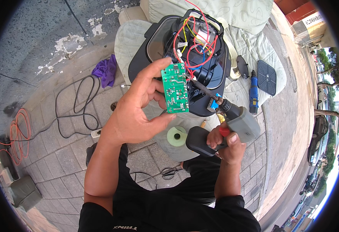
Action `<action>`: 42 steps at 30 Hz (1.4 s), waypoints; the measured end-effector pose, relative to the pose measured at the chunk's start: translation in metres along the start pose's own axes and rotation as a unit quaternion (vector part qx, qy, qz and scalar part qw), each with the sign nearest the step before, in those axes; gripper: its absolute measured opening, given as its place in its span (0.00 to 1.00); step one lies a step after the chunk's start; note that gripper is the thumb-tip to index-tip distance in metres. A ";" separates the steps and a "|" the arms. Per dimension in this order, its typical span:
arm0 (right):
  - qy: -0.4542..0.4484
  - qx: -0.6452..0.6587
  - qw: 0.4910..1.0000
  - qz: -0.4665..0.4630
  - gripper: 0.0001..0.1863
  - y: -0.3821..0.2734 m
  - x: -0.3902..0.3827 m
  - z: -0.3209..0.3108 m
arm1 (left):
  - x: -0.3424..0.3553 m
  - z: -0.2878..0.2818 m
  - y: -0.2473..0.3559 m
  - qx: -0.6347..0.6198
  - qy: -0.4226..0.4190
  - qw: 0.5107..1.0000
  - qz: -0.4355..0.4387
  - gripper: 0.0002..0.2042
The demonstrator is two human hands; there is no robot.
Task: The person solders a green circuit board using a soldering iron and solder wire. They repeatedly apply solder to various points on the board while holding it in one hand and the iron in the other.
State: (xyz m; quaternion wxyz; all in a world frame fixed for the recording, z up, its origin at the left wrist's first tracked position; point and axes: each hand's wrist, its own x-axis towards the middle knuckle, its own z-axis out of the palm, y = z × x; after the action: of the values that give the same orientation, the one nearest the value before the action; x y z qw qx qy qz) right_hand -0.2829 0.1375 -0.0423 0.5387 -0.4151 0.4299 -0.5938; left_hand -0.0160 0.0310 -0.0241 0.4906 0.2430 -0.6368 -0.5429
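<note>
My left hand (136, 104) pinches a green circuit board (176, 88) by its top and bottom ends between thumb and fingers. The board is tilted up, its soldered side showing. In my right hand (227, 145) is a grey and black cordless drill (243, 123), gripped by the handle, a finger by its red trigger. Its long bit points up and left, and the tip ends close to the board's right edge; I cannot tell if they touch. Behind the board lies an opened black appliance (142, 58) with loose red, yellow and blue wires (200, 42) on top.
Pale cloth (250, 38) lies under the appliance. To its right are a blue power tool (253, 92) and a black ribbed plate (267, 77). A green roll (176, 136) lies nearer me. Purple cloth (105, 71), a black cable (76, 104) and an orange cord (20, 135) lie left.
</note>
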 end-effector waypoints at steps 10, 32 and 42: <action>-0.011 0.003 1.000 -0.014 0.30 -0.001 0.001 0.000 | 0.001 0.001 0.000 -0.005 0.005 1.000 0.003 0.49; 0.002 -0.007 1.000 -0.008 0.31 -0.004 0.001 -0.001 | -0.001 0.004 -0.001 0.024 0.014 1.000 0.001 0.47; 0.007 -0.002 1.000 0.002 0.32 -0.002 0.001 -0.005 | 0.000 0.004 0.005 0.071 0.010 0.997 -0.009 0.46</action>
State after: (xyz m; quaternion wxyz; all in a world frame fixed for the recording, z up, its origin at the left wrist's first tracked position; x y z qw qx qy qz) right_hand -0.2886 0.1372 -0.0415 0.5361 -0.4111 0.4356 -0.5949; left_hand -0.0190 0.0339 -0.0195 0.4735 0.2887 -0.6663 -0.4985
